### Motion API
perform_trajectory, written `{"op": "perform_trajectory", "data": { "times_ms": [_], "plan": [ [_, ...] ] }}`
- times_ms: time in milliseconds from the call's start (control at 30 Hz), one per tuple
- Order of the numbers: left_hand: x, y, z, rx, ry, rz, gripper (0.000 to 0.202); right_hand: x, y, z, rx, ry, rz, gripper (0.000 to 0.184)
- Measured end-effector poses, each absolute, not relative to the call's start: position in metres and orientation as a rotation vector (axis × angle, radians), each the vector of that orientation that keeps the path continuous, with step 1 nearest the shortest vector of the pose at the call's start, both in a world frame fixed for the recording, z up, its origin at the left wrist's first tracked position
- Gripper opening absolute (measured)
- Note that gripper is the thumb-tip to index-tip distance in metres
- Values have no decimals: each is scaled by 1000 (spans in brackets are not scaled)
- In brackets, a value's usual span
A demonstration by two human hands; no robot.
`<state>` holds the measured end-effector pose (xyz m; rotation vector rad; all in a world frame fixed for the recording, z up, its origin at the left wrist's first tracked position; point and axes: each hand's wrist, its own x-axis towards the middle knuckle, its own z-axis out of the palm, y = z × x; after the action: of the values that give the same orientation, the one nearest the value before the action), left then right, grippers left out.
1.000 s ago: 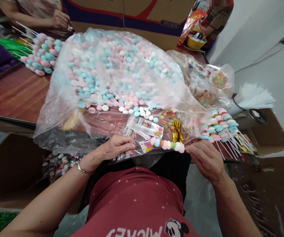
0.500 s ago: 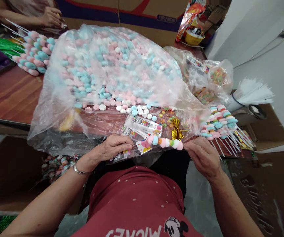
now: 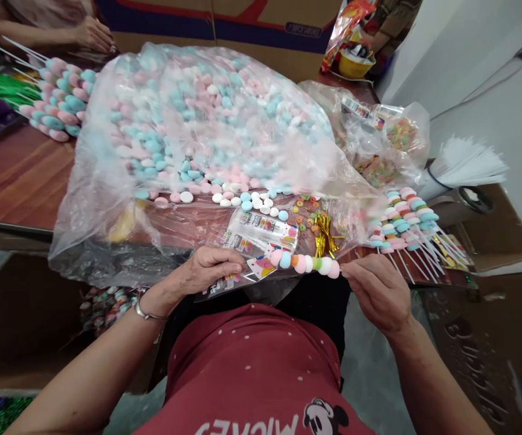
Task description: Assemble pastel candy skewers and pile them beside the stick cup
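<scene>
A candy skewer (image 3: 305,263) of pink, blue, white and green pieces lies crosswise at the table's near edge. My right hand (image 3: 376,291) pinches its right end with closed fingers. My left hand (image 3: 210,269) is closed on a small printed clear sleeve (image 3: 247,270) whose open mouth meets the skewer's left end. More printed sleeves (image 3: 261,232) lie just behind, beside a bunch of gold twist ties (image 3: 324,235) and loose ring candies (image 3: 305,215).
A huge clear bag (image 3: 206,133) of pink, blue and white candies covers the wooden table (image 3: 20,178). Finished skewers pile at the right (image 3: 403,220) and far left (image 3: 59,99). White sticks (image 3: 464,166) stand at the right. Other people's hands (image 3: 93,33) work at the back.
The view has shifted slightly. My hands and the skewer stay almost in place, with the skewer's left end a little nearer the sleeve's mouth.
</scene>
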<state>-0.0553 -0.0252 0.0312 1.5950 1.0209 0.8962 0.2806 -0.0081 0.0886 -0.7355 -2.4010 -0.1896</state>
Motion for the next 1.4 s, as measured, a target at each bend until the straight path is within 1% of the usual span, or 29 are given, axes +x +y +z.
{"op": "perform_trajectory", "data": {
  "times_ms": [167, 433, 567, 767, 967, 1400],
  "plan": [
    [-55, -29, 31, 1649, 996, 937, 23, 279, -10, 86, -760, -2359, -178, 20],
    [-53, -31, 30, 1601, 1063, 929, 28, 276, -8, 79, -751, -2391, -170, 18],
    [-53, -33, 31, 1567, 1099, 892, 27, 275, -9, 80, -734, -2410, -218, 17],
    [-53, -32, 30, 1582, 1131, 877, 31, 278, -13, 82, -698, -2472, -272, 20],
    [-54, -31, 28, 1631, 1076, 876, 28, 281, -13, 84, -740, -2459, -247, 17],
    [-52, -32, 28, 1623, 1101, 868, 28, 283, -16, 85, -698, -2528, -345, 16]
  ]
}}
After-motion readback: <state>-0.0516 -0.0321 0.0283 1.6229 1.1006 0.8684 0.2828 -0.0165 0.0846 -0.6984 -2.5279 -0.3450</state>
